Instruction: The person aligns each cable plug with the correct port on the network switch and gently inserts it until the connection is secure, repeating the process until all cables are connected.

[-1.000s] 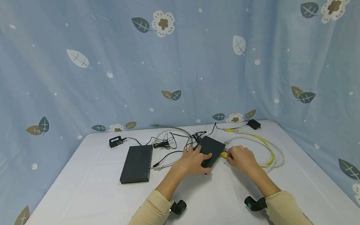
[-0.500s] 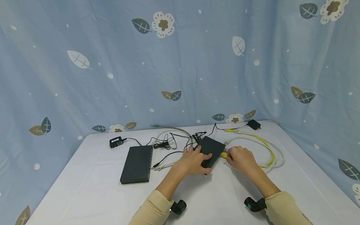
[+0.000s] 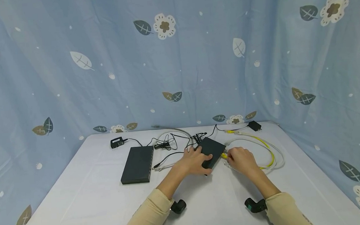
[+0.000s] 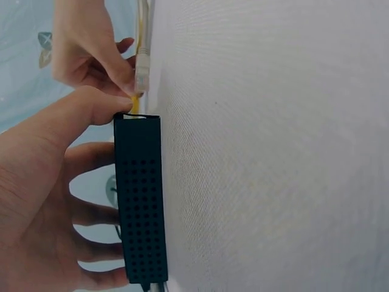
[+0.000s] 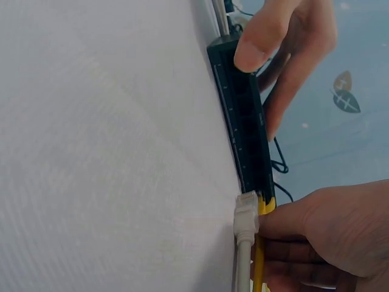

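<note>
A small black network switch (image 3: 212, 149) lies turned at an angle near the table's middle. My left hand (image 3: 191, 162) holds it from above; the thumb is at the port-side edge and the other fingers are spread over the top. At the switch's port side, my right hand (image 3: 241, 158) pinches a yellow network cable (image 5: 260, 246) near its plug. The right wrist view shows that plug at the end of the port row; how deep it sits is hidden. Close beside it is a white network cable's plug (image 5: 246, 212), which appears loose outside the ports.
A larger black switch box (image 3: 137, 164) lies to the left. Black power adapters, one at back left (image 3: 117, 142) and another at back right (image 3: 254, 125), have cords running to the middle. A grey cable (image 3: 178, 129) curves behind. Yellow and white cables loop at right.
Both hands and the switch stay almost still. The head view shifts very slightly.
</note>
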A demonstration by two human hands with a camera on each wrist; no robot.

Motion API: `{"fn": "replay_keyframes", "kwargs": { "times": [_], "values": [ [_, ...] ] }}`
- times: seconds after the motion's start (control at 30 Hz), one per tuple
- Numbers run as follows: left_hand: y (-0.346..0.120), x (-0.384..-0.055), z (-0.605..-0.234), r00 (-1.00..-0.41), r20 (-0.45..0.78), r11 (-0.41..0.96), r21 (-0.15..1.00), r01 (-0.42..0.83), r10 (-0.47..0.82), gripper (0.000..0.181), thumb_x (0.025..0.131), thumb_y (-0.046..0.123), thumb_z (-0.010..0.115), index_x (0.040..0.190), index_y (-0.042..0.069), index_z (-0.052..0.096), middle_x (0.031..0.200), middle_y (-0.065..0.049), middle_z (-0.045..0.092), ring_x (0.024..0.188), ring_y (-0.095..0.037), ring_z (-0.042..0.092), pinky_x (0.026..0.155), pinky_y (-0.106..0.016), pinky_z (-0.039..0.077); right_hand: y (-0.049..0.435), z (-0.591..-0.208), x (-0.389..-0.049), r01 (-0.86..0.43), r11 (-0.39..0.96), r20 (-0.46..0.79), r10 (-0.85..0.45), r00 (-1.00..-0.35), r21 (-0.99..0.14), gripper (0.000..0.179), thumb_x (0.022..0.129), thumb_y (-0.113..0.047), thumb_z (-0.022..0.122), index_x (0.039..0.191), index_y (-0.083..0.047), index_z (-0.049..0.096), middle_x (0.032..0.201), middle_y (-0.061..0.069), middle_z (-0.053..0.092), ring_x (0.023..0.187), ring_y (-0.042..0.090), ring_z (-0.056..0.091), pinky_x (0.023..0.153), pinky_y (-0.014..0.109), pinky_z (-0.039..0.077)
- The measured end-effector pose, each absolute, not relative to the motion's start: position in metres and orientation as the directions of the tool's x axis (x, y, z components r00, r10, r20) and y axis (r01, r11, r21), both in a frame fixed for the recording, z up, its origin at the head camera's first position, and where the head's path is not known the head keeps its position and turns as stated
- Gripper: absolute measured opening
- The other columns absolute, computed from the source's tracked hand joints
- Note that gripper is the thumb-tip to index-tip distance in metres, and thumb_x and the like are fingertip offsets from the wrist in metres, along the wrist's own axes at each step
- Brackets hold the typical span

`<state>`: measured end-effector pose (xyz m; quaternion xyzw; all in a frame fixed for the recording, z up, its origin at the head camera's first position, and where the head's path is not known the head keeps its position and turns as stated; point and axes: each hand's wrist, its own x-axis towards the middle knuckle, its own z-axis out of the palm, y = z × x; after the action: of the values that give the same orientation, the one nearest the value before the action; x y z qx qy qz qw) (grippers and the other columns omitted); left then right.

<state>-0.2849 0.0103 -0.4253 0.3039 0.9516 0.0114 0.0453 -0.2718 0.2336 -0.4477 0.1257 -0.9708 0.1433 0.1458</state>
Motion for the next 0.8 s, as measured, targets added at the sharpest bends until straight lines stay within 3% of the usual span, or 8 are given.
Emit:
{"fn": "replay_keyframes", "kwargs": {
  "times": [0.8],
  "values": [
    [0.0117, -0.2856, -0.4255, -0.808, -0.084, 0.811, -0.002, 0.585, 0.583, 0.063, 0.087, 0.063, 0.061, 0.145, 0.043, 0.045, 0.153, -0.015, 0.039, 0.135, -0.047, 0.042, 0.105, -0.062, 0.037, 0.2328, -0.4498, -0.2734, -0.284, 0.923, 0.320, -0.194, -0.927, -0.262, 0.017, 0.084, -0.008, 0.070, 0.068, -0.013, 0.067, 0.062, -0.002, 0.058, 0.051, 0.013, 0.045, 0.047, 0.027, 0.035]
  ]
}}
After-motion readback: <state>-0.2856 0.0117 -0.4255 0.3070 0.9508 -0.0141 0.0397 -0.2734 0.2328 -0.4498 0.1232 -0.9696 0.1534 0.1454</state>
